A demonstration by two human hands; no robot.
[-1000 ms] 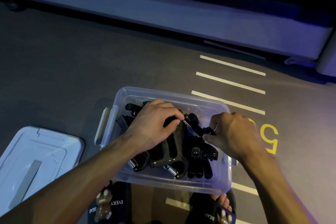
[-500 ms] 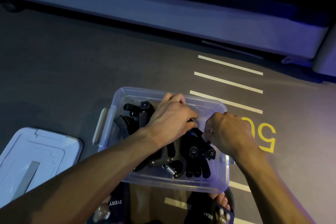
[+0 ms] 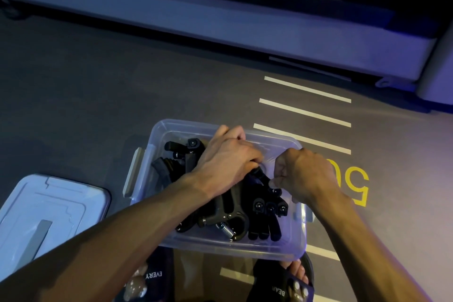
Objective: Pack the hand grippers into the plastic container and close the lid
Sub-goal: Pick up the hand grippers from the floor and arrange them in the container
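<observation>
The floor (image 3: 98,105) was a dark grey surface marked with 4 pale stripes (image 3: 305,113) and a yellow "50" (image 3: 355,185) at the right. A long pale ledge (image 3: 220,22) ran across the top of the view.

The lid (image 3: 49,208), white with a grey strip, lay flat on the floor at the lower left, well apart from the plastic container (image 3: 291,247). The container was clear, open at the top, and stood on the floor directly ahead of the person's 2 sandalled feet (image 3: 291,279). A pale latch (image 3: 133,171) hung on its left end.

The hand grippers (image 3: 245,211) were black with exposed metal springs and lay piled inside the container, filling most of it from left end to right of centre.

The left hand (image 3: 225,167) reached into the container from the lower left, fingers curled down over the top of the pile and gripping a gripper near its centre. The right hand (image 3: 304,176) was over the right end of the container, fingers curled tight, pinching the black end of a gripper just beside the left hand. The 2 hands were near each other but not touching.
</observation>
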